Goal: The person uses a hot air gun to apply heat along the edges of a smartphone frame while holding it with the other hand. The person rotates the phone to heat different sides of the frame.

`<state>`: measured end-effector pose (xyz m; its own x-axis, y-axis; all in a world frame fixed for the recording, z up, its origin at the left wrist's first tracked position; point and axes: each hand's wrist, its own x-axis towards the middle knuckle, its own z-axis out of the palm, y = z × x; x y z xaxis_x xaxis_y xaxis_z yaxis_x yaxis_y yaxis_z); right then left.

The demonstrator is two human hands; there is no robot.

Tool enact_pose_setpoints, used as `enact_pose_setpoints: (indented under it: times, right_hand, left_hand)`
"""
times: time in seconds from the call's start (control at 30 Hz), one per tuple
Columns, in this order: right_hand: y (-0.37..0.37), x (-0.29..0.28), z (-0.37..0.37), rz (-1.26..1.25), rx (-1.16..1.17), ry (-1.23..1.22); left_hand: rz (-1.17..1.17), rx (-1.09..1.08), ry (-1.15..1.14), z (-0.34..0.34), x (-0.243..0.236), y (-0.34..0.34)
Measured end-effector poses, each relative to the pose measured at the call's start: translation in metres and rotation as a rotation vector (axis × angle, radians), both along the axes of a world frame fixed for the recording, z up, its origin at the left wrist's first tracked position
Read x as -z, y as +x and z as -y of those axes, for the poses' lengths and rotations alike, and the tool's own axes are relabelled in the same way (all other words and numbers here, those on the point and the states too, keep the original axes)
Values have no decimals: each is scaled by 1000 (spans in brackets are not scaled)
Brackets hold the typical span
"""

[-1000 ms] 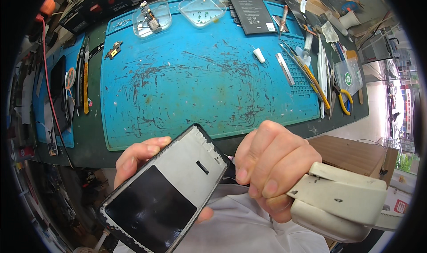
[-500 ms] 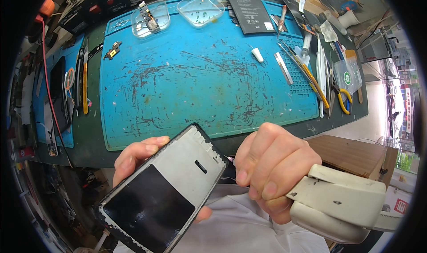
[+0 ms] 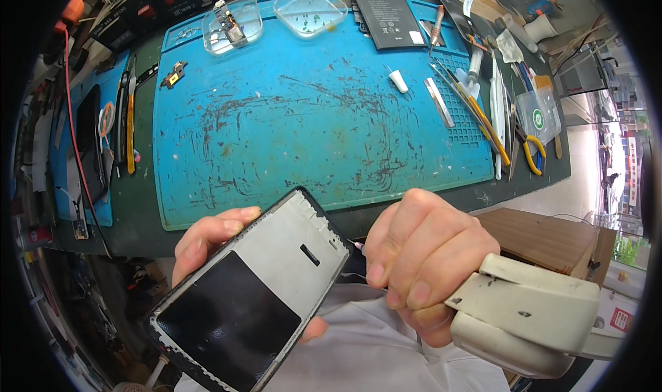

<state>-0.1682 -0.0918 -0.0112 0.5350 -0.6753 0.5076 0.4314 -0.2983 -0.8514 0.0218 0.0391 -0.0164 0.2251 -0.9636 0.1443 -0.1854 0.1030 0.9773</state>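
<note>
My left hand [image 3: 215, 235] holds a phone frame [image 3: 281, 257], fingers along its far edge and thumb at the near one. The frame is tilted, dark-rimmed, with a bare grey inner face and a glossy black sheet over its lower half. My right hand [image 3: 431, 257] is closed just right of the frame. A thin tool with a pinkish tip [image 3: 358, 246] pokes out of its fingers toward the frame's right edge; the fingers hide the rest, and I cannot tell if it touches. A bulky cream-coloured housing [image 3: 527, 309] covers my right wrist.
A scratched blue work mat [image 3: 296, 144] lies ahead. At its back are clear plastic boxes [image 3: 310, 9] with small parts and a flat black battery [image 3: 387, 19]. Tweezers, a white cap [image 3: 398, 82] and yellow-handled pliers [image 3: 529, 155] lie right; a red cable [image 3: 71, 109] hangs left.
The phone frame and my left hand have shifted very slightly up and left in the picture. My right hand stays almost where it was.
</note>
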Motion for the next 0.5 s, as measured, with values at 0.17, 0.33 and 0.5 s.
enact_pose_setpoints:
  times: [0.17,0.33,0.5]
  right_hand:
    - [-1,-3,-2,-22,15,15]
    - [-1,-3,-2,-29,13,16]
    - [-3,-2,0,-40,-7,16]
  left_hand:
    - [64,-41,-51,1,6,-4]
    - [74,-41,-118,3,11,-4]
    - [92,-34,-78,2,7,-5]
